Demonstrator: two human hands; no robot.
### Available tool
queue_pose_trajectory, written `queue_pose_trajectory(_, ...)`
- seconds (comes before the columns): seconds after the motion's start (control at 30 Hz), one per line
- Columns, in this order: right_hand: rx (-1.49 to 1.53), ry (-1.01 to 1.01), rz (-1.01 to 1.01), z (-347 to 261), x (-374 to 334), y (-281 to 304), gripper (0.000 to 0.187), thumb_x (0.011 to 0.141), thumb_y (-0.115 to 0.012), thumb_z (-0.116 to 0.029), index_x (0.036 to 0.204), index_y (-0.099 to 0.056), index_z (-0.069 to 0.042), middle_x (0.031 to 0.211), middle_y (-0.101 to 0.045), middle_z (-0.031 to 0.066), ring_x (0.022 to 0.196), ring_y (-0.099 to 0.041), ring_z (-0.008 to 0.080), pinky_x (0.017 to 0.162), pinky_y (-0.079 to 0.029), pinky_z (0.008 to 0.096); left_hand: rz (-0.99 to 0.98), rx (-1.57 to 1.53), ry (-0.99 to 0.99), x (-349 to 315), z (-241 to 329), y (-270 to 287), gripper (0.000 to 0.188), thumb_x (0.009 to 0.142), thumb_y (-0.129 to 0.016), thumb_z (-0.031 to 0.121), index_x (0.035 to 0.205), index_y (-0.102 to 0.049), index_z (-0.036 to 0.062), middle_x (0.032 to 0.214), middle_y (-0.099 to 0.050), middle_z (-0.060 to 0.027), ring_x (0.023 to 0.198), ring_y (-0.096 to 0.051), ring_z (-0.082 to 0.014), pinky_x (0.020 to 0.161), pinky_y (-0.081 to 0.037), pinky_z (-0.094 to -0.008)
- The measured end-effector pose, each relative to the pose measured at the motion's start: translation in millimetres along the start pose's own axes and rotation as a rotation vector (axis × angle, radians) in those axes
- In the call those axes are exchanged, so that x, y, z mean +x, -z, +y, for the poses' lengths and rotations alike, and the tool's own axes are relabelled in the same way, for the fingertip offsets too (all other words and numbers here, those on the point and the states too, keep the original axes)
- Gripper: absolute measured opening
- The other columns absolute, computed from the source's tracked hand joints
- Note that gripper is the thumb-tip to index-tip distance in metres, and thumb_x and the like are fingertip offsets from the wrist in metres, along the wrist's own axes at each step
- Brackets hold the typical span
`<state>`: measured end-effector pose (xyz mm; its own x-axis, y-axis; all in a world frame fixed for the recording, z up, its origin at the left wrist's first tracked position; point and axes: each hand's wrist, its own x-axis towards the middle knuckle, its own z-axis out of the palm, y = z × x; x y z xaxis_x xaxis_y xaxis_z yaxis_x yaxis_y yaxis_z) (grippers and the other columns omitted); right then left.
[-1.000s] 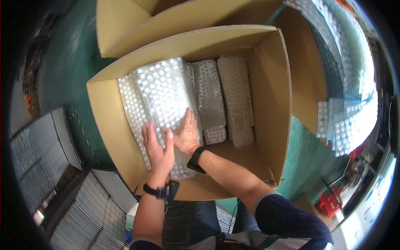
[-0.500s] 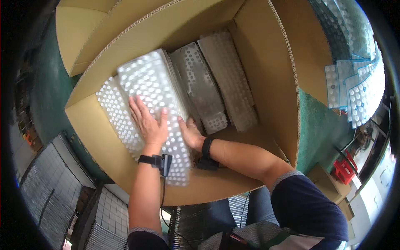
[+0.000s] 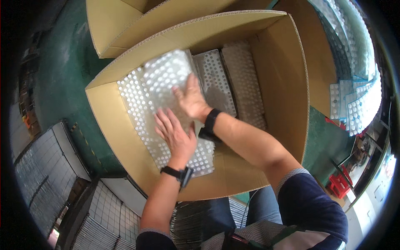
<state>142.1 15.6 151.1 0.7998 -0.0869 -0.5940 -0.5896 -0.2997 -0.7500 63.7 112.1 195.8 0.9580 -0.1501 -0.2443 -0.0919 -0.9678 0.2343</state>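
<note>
In a large cardboard box (image 3: 106, 112), stacks of clear plastic sheets with rows of round bumps lie side by side. My left hand (image 3: 178, 139) rests flat, fingers spread, on the near part of the left stack (image 3: 135, 96). Just beyond it, my right hand (image 3: 192, 100) touches the right side of the raised, blurred sheets (image 3: 166, 73) on that stack, its thumb and fingers apart. Further right in the box are a middle stack (image 3: 214, 73) and a right stack (image 3: 241, 79), both untouched.
More cardboard boxes (image 3: 121, 25) stand behind this one. At the far right is a tall pile of bluish bumped sheets (image 3: 358, 100). A red plastic stool (image 3: 339, 183) stands on the green floor. Wire-mesh racks (image 3: 54, 162) are at lower left.
My right hand has moved up and onto the left stack's far part. My left hand has slid down and right in the picture. The upper sheets have shifted away from me; the view has moved too.
</note>
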Motion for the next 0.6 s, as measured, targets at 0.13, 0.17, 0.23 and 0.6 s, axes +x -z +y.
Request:
queue_pose_trajectory(0.13, -0.198, 0.109, 0.042, 4.4, -2.9, -7.0, 0.082, 0.085, -0.048, -0.040, 0.135, -0.005, 0.009, 0.139, -0.008, 0.0317, 0.130, -0.015, 0.0418, 0.107, -0.015, 0.0418, -0.245, -0.004, 0.137, -29.6, 3.0, 2.4, 0.079, 0.079, -0.057, 0.031, 0.135, -0.015, -0.0046, 0.143, -0.003, -0.0239, 0.132, 0.001, -0.0414, 0.099, -0.005, -0.0618)
queue_pose_trajectory(0.17, -0.039, 0.121, 0.041, 11.2, -4.4, 0.2, 0.079, 0.086, -0.047, -0.039, 0.134, -0.007, 0.009, 0.138, -0.012, 0.0321, 0.129, -0.018, 0.0414, 0.106, -0.017, 0.0417, -0.337, -0.057, 0.182, -30.8, -1.7, 3.9, 0.081, 0.079, -0.059, 0.029, 0.136, -0.013, -0.0048, 0.143, -0.002, -0.0237, 0.132, 0.002, -0.0413, 0.099, -0.004, -0.0617)
queue_pose_trajectory(0.23, 0.017, 0.098, 0.094, 16.2, -23.1, 8.8, 0.079, 0.086, -0.045, -0.042, 0.133, -0.009, 0.010, 0.136, -0.016, 0.0339, 0.127, -0.021, 0.0426, 0.105, -0.020, 0.0408, -0.290, -0.012, 0.125, -37.4, -22.5, -1.0, 0.083, 0.079, -0.059, 0.033, 0.136, -0.012, -0.0037, 0.144, -0.002, -0.0230, 0.133, 0.002, -0.0405, 0.099, -0.004, -0.0629)
queue_pose_trajectory(0.6, -0.200, -0.254, -0.405, 56.3, -93.1, 30.6, 0.081, 0.085, -0.034, -0.057, 0.133, -0.020, 0.007, 0.136, -0.024, 0.0260, 0.127, -0.025, 0.0379, 0.101, -0.025, 0.0494, -0.153, 0.090, 0.011, -35.2, -16.2, -13.5, 0.072, 0.082, -0.054, 0.030, 0.137, -0.018, 0.0006, 0.144, -0.010, -0.0210, 0.133, -0.007, -0.0373, 0.101, -0.008, -0.0580)
